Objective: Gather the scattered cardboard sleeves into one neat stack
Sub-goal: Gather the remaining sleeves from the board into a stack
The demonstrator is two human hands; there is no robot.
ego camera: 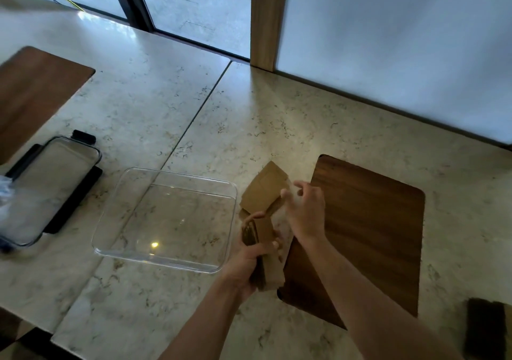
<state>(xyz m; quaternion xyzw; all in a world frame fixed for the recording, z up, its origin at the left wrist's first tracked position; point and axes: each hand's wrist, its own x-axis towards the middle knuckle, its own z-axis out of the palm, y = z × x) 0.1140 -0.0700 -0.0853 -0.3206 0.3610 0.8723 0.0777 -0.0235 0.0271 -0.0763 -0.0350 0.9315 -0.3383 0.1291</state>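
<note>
My left hand (249, 260) grips a bundle of brown cardboard sleeves (270, 251), held on edge just above the stone table. Beyond it, one flat brown sleeve (264, 189) is lifted at an angle, and my right hand (304, 210) pinches its right edge with thumb and fingers. Another sleeve edge shows beneath that one, partly hidden by my hands. Both hands sit between the clear container and the wooden mat.
A clear plastic container (122, 221) stands left of my hands. Its lid with black clips (52, 185) lies further left. A dark wooden placemat (368, 235) lies to the right, another (36, 94) at far left. A dark object (484, 329) sits at the lower right corner.
</note>
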